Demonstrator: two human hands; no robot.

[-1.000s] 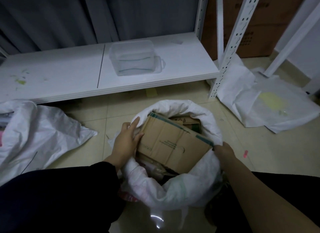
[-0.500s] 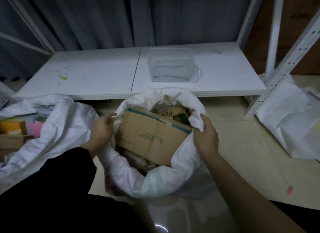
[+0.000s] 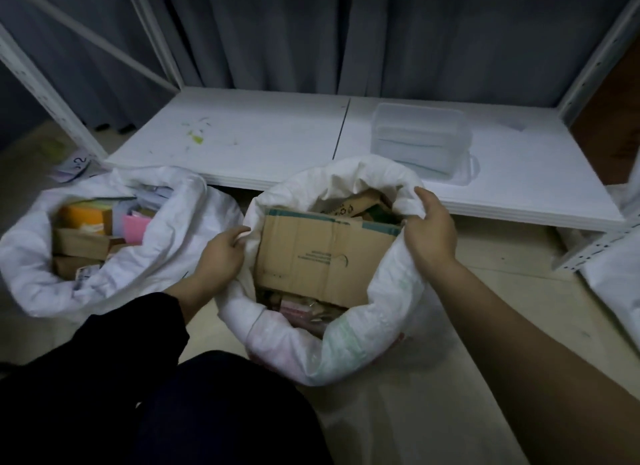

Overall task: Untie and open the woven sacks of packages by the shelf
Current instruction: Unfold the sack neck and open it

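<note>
Hands wider apart now on sack rim, second sack newly visible.

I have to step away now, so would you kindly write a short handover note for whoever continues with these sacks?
Left hand grips the left rim of the middle sack; right hand grips its right rim.
The middle sack stands on the floor before the shelf, mouth rolled open, with a cardboard box on top inside.
The left sack is also open, packages showing.
Done: both sacks are untied and open.
Left: finish rolling the middle rim down; at the right edge lies more white sacking, state unclear.
</note>
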